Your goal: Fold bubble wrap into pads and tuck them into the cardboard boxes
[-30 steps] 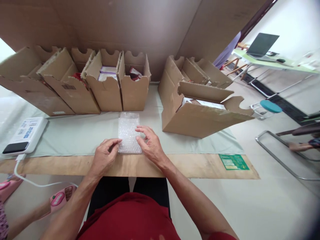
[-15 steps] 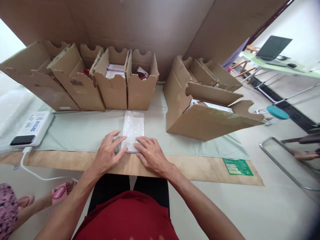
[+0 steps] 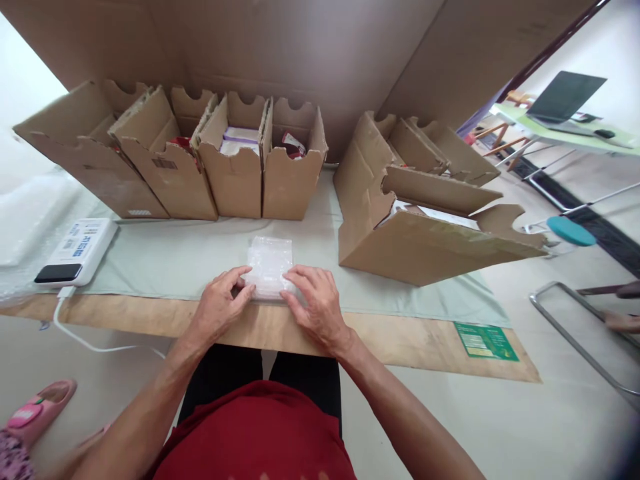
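Note:
A small, clear bubble-wrap packet lies flat near the front of the table, between my two hands. At its lower left edge, my left hand pinches it with thumb and forefinger, the other fingers curled. On the opposite side, my right hand grips its right edge, thumb low and fingertips on the top. Whether anything is inside the wrap, I cannot tell.
Several open cardboard bins stand at the back, with another cardboard bin angled at right. A white power bank with a cable lies left, beside loose bubble wrap. A person's pink slipper shows at lower left.
The bubble wrap looks shorter, its far end now nearer to me. My hands have gone from lying loosely on it to gripping its sides. The view has shifted slightly, and the slippered foot has moved.

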Demonstrator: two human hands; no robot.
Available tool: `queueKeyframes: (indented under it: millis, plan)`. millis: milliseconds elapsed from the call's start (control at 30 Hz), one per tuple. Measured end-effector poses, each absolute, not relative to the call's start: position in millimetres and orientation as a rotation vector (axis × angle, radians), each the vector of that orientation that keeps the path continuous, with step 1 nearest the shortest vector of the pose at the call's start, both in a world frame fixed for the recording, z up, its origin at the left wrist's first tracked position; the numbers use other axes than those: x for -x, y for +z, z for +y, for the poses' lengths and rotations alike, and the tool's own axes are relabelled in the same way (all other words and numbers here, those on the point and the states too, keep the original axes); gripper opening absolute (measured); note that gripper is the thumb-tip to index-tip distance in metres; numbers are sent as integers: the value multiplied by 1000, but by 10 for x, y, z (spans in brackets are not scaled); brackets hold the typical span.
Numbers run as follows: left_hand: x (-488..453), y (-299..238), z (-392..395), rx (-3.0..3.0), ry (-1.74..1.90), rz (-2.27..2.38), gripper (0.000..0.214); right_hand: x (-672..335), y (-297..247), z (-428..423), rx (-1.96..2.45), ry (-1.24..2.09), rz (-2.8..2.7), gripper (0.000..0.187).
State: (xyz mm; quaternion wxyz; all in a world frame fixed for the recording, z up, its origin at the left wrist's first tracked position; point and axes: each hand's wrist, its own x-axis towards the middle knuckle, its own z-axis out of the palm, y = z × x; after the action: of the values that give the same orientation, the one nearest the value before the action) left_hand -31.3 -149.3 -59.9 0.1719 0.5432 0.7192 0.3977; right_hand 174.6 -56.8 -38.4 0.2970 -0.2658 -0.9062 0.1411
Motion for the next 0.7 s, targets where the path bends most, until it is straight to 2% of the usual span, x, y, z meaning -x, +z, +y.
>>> queueKeyframes:
  millis: [200,333,467,600,700]
  plan:
    - [265,-604,-1496,-1698,1198,2106,39,-1673,-472,-539,585,438,-2684,31]
    - [293,-551,-1642,-1927,1142,1924,29,-1725,-355,-463,642,774,-2609,29]
    - [310,-530,-1587,-1736,1075,1943,29,-1720,-261,-393,881,1067,-2538,31]
    - [295,-551,-1273,-1572,1063,2149,35,-1599,-321,-337,970,683,-2471,30]
    - [292,-548,-1092,-1574,1026,2294,34,-1546,-365,-328,866,475,-2541,39]
